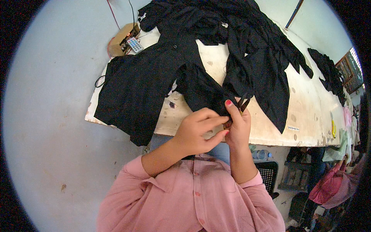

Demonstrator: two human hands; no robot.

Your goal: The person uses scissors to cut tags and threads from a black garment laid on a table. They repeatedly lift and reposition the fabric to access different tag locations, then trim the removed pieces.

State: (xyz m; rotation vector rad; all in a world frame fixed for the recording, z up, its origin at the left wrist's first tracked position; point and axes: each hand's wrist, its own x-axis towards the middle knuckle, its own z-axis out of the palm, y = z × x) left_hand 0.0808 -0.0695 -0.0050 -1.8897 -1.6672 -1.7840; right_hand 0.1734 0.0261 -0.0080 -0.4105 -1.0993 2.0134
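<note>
My right hand is closed around a small pair of scissors. Their dark blades point up and away past my thumb, beside the black cloth. My left hand meets it from the left, thumb and forefinger bent toward the right palm. A small reddish-brown bit shows between those fingertips, and I cannot make out what they grip. Just beyond both hands is the end of a narrow black cloth piece, like a sleeve or leg. It runs into a larger black garment spread over the table.
More black cloth is heaped toward the far side. At the back left are a brown box with wires and a white remote control. A plastic bottle and a dark chair are below the table edge; pink cloth hangs at right.
</note>
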